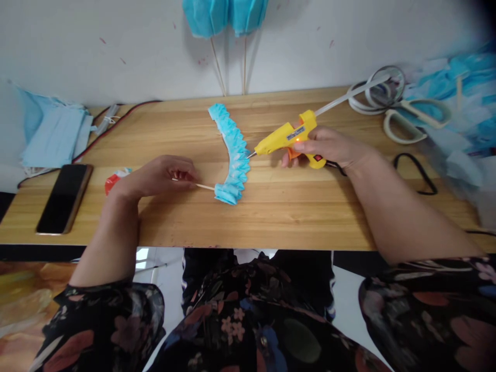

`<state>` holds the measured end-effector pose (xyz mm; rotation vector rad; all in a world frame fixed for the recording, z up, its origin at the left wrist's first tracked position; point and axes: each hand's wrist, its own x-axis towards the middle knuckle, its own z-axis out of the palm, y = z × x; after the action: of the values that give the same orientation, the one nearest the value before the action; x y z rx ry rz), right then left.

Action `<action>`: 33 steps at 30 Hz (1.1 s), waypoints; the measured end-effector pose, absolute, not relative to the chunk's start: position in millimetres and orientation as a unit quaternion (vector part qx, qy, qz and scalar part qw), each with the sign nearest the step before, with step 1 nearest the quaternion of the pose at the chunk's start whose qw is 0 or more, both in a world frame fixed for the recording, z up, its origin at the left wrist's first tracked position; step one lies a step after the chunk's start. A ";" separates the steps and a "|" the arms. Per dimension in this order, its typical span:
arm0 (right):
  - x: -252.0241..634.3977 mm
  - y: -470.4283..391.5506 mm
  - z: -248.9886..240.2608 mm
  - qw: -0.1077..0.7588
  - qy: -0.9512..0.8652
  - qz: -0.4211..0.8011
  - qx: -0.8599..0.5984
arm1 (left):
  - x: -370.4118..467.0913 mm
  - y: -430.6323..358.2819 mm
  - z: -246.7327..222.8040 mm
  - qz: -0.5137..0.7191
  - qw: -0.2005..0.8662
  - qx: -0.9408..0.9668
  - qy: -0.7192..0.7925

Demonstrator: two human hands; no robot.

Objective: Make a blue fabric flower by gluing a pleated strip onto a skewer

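Note:
My left hand (166, 175) pinches a thin wooden stick (205, 186). Its far end is in the rolled end of a pleated light-blue strip (236, 155), which curves up and away across the wooden table. In my right hand (329, 147) is a yellow hot glue gun (289, 137) with an orange trigger and a lit orange light. A clear glue stick (341, 102) sticks out of its back. The metal nozzle is at the right edge of the strip, about halfway along; whether it touches cannot be made out.
Two blue shapes on sticks (209, 18) lean against the wall. At left are face masks (54, 137), a phone (64, 199) and a red-and-white wrapper (116, 180). Scissors (405, 126), tape rolls (372, 95) and a plastic bag of blue pieces (465, 103) lie at right.

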<state>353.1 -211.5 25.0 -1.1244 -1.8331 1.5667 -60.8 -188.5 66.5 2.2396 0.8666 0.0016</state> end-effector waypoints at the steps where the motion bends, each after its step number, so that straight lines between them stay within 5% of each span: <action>1: 352.9 -211.7 25.3 0.239 -0.669 0.572 -0.410 | -60.2 -189.0 66.8 -0.002 0.359 0.871 0.335; 15: 343.9 -215.2 34.6 0.273 -0.615 0.596 -0.438 | -59.4 -193.6 62.3 0.049 0.328 0.894 0.303; 22: 333.0 -216.5 29.2 0.385 -0.542 0.604 -0.440 | -59.9 -193.4 61.6 0.037 0.331 0.882 0.332; 26: 324.3 -212.6 23.5 0.462 -0.512 0.507 -0.518 | -58.2 -194.8 62.5 0.039 0.331 0.876 0.348; 33: 341.5 -195.4 17.1 0.460 -0.511 0.281 -0.670 | -54.6 -195.2 66.7 0.027 0.326 0.875 0.356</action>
<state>341.5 -195.4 17.1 -1.6485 -1.2570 0.6914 -54.6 -195.2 66.7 2.2944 0.9333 0.0717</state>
